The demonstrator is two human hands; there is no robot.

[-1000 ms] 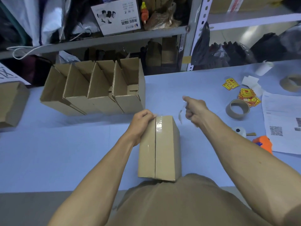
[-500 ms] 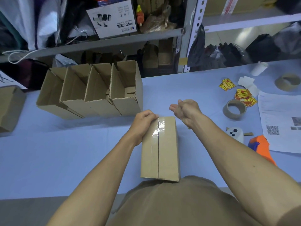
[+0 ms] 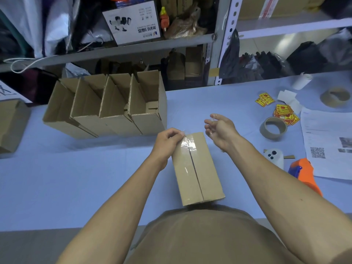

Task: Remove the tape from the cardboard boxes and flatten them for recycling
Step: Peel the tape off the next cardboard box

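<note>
A closed cardboard box (image 3: 196,168) lies lengthwise on the blue table (image 3: 76,178), its near end at my body. Clear tape (image 3: 187,147) shines over the far part of its centre seam. My left hand (image 3: 167,140) grips the box's far left corner, fingers curled, fingertips on the tape's end. My right hand (image 3: 219,128) hovers just beyond the box's far right corner, fingers loosely spread. A small scrap of clear tape seems to cling to its fingertips.
Several open boxes (image 3: 106,111) stand in a row at the back left, another box (image 3: 11,124) at the far left. To the right lie tape rolls (image 3: 273,128), stickers (image 3: 283,113), papers (image 3: 327,141), a white device (image 3: 274,157) and an orange dispenser (image 3: 304,176). Shelves rise behind.
My right hand, which held up a peeled strip of tape, has opened and come down near the box's far right corner. My left hand has stayed at the box's far end.
</note>
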